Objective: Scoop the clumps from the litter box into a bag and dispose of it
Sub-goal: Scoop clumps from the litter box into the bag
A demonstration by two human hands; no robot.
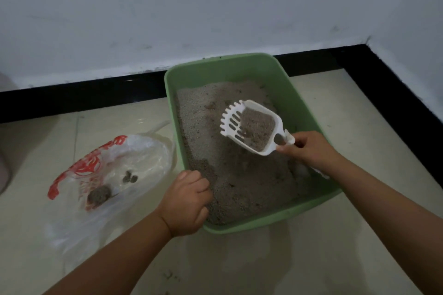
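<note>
- The litter box point(282, 74), a green rectangular tub, is sitting on the pale tiled floor point(335, 246) with its far end close to the black skirting point(96, 96) at the foot of the white wall point(167, 7).
- Grey-brown litter point(244, 182) is filling the box, its top uneven and dug over.
- You are holding the white slotted scoop point(251, 127) above the litter in the right half of the box, its toothed edge pointing left and away from you.
- The scoop is carrying a load of litter, with a darker lump lying against the slots.
- Your right hand point(309, 151) is gripping the scoop's handle, fingers curled round it and the thumb tip pressing near where the handle meets the bowl.
- Your left hand point(187, 201) is clutching the near-left rim of the box, knuckles up, fingers curled over the edge into the box.
- The bag point(107, 175), a thin clear plastic one with red print, is lying open on the floor just beside the left side of the box.
- Clumps point(99, 195) are lying inside the bag: one large grey lump nearer you, and a few small dark pieces a little beyond it.
- Both your forearms are reaching in bare from the lower edge of the view.
</note>
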